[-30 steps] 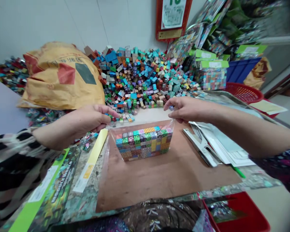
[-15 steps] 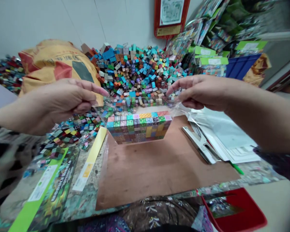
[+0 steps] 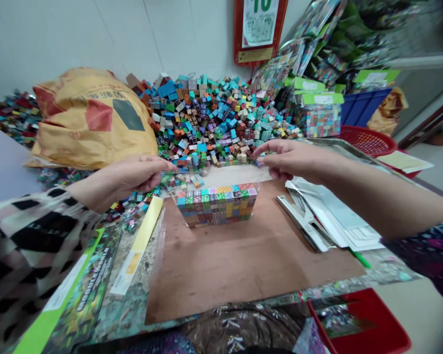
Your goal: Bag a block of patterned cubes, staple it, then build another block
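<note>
A clear plastic bag [image 3: 260, 185] hangs between my two hands above the brown board. Inside its bottom sits a flat block of many-coloured patterned cubes [image 3: 217, 209], standing on its long edge. At the bag's upper left corner, my left hand [image 3: 142, 173] pinches the plastic between thumb and forefinger. My right hand [image 3: 284, 158] grips the upper right corner in the same way. The block is low over the brown board [image 3: 258, 265]; whether it touches the board I cannot tell.
Behind lies a heap of loose coloured cubes [image 3: 214, 113] beside a yellow sack [image 3: 92, 123]. A silver stapler [image 3: 304, 223] lies on the right by white papers [image 3: 339, 211]. At left are a yellow strip [image 3: 140, 241] and a printed card [image 3: 90, 285]. A red bin [image 3: 376, 319] stands front right.
Both hands have come down, the left one also moving right, so they are closer together. The bag with the block has lowered slightly toward the board.
</note>
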`<state>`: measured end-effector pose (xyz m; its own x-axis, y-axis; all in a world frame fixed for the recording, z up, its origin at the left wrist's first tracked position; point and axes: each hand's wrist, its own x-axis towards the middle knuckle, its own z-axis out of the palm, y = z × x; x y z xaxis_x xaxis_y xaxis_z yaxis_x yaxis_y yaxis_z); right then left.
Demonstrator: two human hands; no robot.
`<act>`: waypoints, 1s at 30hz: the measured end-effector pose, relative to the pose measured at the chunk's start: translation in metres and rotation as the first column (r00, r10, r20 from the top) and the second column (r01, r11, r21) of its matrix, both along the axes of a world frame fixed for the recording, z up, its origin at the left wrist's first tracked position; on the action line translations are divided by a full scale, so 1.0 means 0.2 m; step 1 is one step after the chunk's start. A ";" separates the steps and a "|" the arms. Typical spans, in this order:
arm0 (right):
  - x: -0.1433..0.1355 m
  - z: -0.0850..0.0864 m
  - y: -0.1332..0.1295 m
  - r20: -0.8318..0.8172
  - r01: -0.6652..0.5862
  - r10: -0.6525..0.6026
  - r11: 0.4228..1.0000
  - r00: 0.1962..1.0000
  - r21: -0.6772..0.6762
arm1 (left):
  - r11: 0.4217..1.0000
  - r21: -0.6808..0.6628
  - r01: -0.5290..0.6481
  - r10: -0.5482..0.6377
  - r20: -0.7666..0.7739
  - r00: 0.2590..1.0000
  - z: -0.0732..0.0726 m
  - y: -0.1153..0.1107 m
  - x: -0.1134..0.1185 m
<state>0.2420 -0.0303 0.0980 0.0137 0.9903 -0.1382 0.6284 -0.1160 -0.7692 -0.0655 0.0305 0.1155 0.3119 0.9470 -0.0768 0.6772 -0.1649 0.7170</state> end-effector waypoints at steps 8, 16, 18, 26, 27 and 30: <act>0.02 0.01 -0.03 0.063 -0.022 0.010 0.981 0.998 0.194 | 0.885 -0.450 -0.124 0.285 0.312 0.906 -0.06 -0.08 -0.02; 0.06 0.02 -0.07 0.317 -0.328 0.249 0.917 0.915 0.227 | 0.898 -0.437 -0.056 0.273 0.452 0.849 -0.17 0.01 -0.12; 0.08 0.00 -0.08 0.277 -0.283 0.218 0.933 0.936 0.222 | 0.891 -0.445 -0.090 0.307 0.446 0.841 -0.23 0.01 -0.17; 0.22 -0.38 -0.10 -0.016 -0.097 0.097 0.995 0.995 -0.010 | 0.884 -0.440 -0.157 0.303 0.283 0.910 -0.59 -0.23 -0.31; 0.22 -0.45 -0.12 0.000 -0.148 0.148 0.986 0.989 -0.081 | 0.875 -0.463 -0.142 0.292 0.270 0.917 -0.64 -0.28 -0.32; 0.19 -0.62 -0.19 0.099 -0.368 0.402 0.895 0.910 -0.253 | 0.843 -0.534 -0.067 0.242 0.266 0.933 -0.73 -0.41 -0.36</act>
